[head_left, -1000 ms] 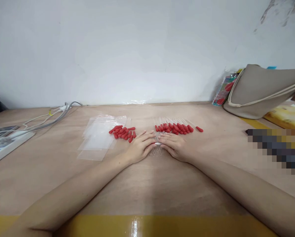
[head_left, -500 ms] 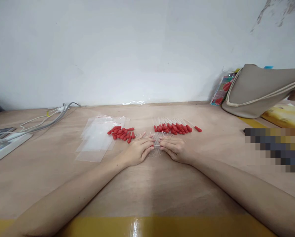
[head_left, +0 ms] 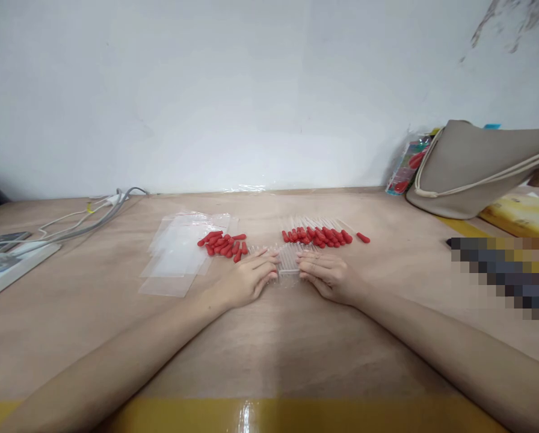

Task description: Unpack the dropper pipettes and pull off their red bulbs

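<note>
My left hand (head_left: 250, 278) and my right hand (head_left: 327, 275) face each other low over a pile of thin clear tubes (head_left: 288, 255). A single clear tube (head_left: 289, 272) spans the gap between them, its ends pinched in the fingertips of both hands. A speck of red shows at my left fingertips; what it belongs to is hidden. Just beyond my left hand lies a heap of red rubber bulbs (head_left: 224, 245). Past my right hand sits a row of red-bulbed droppers (head_left: 317, 236), their pale stems pointing to the wall.
Clear plastic bags (head_left: 174, 258) are stacked on the wooden table (head_left: 269, 343) at left. A power strip (head_left: 21, 267) with cables (head_left: 102, 219) is at far left. On the right are a grey-beige bag (head_left: 472, 168), a printed package (head_left: 409, 162) and a yellow packet (head_left: 522, 213).
My hands have drawn slightly apart, so more of the clear tube and the pile beneath shows between them. The bulbs, droppers and bags have stayed in place.
</note>
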The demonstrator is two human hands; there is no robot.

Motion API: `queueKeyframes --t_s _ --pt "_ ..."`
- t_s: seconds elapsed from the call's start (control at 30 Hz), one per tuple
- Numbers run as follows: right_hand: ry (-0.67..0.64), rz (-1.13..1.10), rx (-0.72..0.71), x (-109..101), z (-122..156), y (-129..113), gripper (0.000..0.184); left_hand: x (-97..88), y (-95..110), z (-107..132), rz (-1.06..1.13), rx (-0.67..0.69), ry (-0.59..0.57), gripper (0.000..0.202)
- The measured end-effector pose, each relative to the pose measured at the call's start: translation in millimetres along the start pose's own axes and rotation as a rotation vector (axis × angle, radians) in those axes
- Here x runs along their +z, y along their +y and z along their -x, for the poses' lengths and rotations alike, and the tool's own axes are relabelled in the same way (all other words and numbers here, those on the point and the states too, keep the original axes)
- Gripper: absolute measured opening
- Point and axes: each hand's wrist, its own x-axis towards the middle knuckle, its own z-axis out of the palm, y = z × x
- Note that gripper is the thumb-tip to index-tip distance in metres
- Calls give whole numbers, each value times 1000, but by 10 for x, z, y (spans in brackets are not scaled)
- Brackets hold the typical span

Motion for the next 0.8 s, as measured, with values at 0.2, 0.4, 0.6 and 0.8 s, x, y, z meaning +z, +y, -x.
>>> queueKeyframes --t_s 0.2,0.4,0.6,0.8 --pt "120 220 245 -146 62 163 23 -261 -159 40 -90 -243 184 17" --pt "53 269 404 -96 28 107 19 -576 -667 28 -173 -724 334 25" --pt "62 274 442 -42 -41 18 15 -667 -1121 220 -53 -1052 329 39" --pt "-4 278 410 -15 -40 -36 20 -610 -1122 230 13 -1194 236 42"
